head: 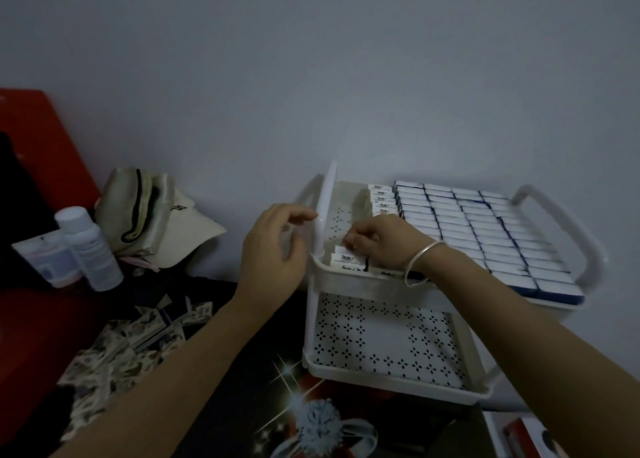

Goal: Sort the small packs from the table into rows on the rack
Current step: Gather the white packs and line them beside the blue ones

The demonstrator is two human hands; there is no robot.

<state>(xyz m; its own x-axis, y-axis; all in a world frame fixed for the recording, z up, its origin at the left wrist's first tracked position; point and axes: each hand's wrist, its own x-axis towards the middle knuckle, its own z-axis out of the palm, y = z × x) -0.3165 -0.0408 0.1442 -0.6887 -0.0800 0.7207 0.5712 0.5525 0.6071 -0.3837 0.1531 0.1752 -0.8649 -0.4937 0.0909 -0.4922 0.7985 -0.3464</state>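
Pinching a small flat white pack [341, 251] between curled fingertips, the right hand [384, 246] holds it in the leftmost row on the top tray of the white plastic two-tier rack [349, 279], beside tight rows of smooth white-and-blue packs [485, 236]. The left hand [273, 246] hovers just beside the rack's round upright post [323, 208], fingers loosely curled, gripping nothing. Loose patterned packs [114, 346] lie heaped on the dark glossy table [263, 353].

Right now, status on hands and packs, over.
Left hand open, hovering by the rack post. Right hand pinches a pack in the top tier's left row. Loose packs heaped on table, left. Nothing blocking.
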